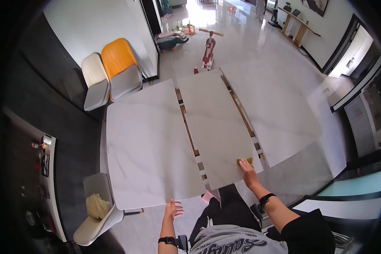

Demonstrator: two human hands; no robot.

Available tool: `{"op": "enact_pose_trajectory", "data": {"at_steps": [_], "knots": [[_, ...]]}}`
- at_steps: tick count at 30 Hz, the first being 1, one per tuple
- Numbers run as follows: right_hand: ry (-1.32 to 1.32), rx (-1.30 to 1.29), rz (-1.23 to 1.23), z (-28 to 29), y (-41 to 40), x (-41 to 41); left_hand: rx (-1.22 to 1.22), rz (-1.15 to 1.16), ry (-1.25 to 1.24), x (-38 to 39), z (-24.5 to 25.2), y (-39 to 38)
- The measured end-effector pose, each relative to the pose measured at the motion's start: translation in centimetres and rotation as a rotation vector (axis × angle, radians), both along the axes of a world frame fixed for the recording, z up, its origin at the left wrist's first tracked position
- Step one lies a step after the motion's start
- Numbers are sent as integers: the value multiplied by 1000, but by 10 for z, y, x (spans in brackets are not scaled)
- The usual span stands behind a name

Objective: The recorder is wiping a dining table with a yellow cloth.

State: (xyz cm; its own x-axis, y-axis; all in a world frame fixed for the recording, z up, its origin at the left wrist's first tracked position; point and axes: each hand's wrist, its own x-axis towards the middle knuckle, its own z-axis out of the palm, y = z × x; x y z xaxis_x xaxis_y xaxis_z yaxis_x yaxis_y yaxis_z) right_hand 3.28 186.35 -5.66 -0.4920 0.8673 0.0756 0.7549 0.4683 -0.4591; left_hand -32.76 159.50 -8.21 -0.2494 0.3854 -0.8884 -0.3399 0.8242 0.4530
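Observation:
A white marble-look extendable table stands before me in three sections with gaps between them. My right hand (248, 168) presses a small yellow-green cleaning cloth or sponge (245, 161) flat on the near end of the middle section (214, 127). At the near edge of the left section (149, 146), my left hand (173, 209) has its fingers apart and holds nothing; its thumb is at the rim. To the right lies the third section (276, 111). Wooden and metal rails show through both gaps.
An orange chair (119, 55) and a cream chair (91, 70) stand at the far left. Another chair (96, 225) with a crumpled tan cloth (97, 205) is at the near left. A red scooter (209, 52) stands beyond the table. A shelf (50, 190) runs along the left wall.

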Motion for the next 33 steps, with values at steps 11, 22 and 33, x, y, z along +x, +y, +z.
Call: {"op": "enact_pose_trajectory", "data": {"at_steps": [11,22,33], "knots": [[157,-225,97,4,-21,-48,86,44,18,0,1,6],[1325,-1499,-247,40,2,8,118,135,108,34,0,12],[1837,-1317,-155,123,34,298,-221,-425,41,207,-16,105]]}}
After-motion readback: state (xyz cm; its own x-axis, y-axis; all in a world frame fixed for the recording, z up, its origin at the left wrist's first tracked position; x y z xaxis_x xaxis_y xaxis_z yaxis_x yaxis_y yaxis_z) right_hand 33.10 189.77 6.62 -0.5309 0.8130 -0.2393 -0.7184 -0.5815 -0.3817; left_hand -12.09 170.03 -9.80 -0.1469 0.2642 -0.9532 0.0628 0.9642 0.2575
